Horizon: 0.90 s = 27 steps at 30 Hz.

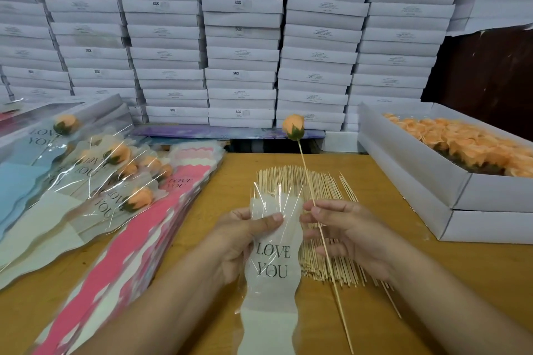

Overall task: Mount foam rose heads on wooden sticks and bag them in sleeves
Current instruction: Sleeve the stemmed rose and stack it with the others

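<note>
Holding sleeve (272, 253) in left hand (245, 235), thumb on top | right hand (343, 230) pinching stick (323, 239), rose (293, 126) up | spare sticks (317, 190) on bench (403, 282)

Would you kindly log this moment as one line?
left hand: holds sleeve | right hand: pinches stick | rose head: mounted, unbagged

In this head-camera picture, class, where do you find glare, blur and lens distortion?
Head view: glare streaks the clear top of the sleeve held in the left hand and the bagged roses; the pink sleeve stack smears at the lower left; the wide lens bows the stacked white boxes outward; the rose on its stick, pinched by the right hand, is sharp.
</note>
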### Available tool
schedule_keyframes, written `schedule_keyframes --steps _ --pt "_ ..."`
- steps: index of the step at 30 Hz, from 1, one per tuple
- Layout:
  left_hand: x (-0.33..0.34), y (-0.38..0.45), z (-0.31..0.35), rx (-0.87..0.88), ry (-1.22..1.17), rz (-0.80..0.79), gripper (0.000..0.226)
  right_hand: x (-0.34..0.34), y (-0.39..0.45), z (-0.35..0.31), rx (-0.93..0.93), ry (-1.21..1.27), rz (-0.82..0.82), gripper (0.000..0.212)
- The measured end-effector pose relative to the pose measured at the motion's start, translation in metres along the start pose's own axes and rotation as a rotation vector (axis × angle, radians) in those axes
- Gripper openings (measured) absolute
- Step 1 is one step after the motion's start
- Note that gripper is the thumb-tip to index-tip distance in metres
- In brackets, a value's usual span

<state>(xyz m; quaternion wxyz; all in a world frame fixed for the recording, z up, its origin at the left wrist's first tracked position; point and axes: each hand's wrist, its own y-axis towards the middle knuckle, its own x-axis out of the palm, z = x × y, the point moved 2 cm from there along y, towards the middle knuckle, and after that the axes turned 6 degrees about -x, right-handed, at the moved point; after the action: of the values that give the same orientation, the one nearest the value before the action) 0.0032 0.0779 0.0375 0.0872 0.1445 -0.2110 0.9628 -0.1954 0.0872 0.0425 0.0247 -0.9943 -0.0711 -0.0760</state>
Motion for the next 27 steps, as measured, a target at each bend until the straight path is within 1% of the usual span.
schedule_keyframes --steps 1,3,8,10,13,17,19,21,24,26,27 --pt "0.000 0.000 0.000 -0.001 0.000 0.011 0.071 -0.001 0.001 -0.001 0.002 0.010 0.021 0.031" --pt "0.000 -0.002 0.000 -0.003 0.003 0.008 0.076 -0.005 0.005 -0.004 0.006 0.017 0.070 0.032" --pt "0.000 -0.004 -0.002 -0.023 0.029 -0.019 0.072 -0.008 0.031 -0.024 -0.032 -0.042 0.174 0.025" --pt "0.000 -0.004 -0.003 -0.024 0.036 -0.024 0.074 -0.008 0.045 -0.039 -0.082 -0.084 0.214 0.025" --pt "-0.001 -0.003 -0.006 -0.035 0.032 -0.020 0.072 -0.006 0.065 -0.066 -0.166 -0.112 0.279 0.019" --pt "-0.003 -0.001 -0.006 -0.052 0.013 -0.040 0.069 -0.002 0.087 -0.097 -0.236 -0.103 0.342 0.021" --pt "-0.004 0.000 -0.008 -0.060 -0.001 -0.050 0.066 -0.002 0.094 -0.105 -0.256 -0.100 0.366 0.016" --pt "-0.004 0.000 -0.009 -0.061 -0.005 -0.058 0.064 -0.001 0.099 -0.108 -0.266 -0.089 0.390 0.005" --pt "-0.005 0.000 -0.010 -0.057 0.012 -0.050 0.071 0.000 0.104 -0.108 -0.276 -0.072 0.423 0.004" --pt "-0.005 0.001 -0.010 -0.058 0.023 -0.049 0.072 0.001 0.104 -0.107 -0.288 -0.073 0.436 0.004" --pt "-0.005 0.000 -0.010 -0.059 0.026 -0.051 0.072 0.001 0.104 -0.108 -0.296 -0.065 0.440 0.001"
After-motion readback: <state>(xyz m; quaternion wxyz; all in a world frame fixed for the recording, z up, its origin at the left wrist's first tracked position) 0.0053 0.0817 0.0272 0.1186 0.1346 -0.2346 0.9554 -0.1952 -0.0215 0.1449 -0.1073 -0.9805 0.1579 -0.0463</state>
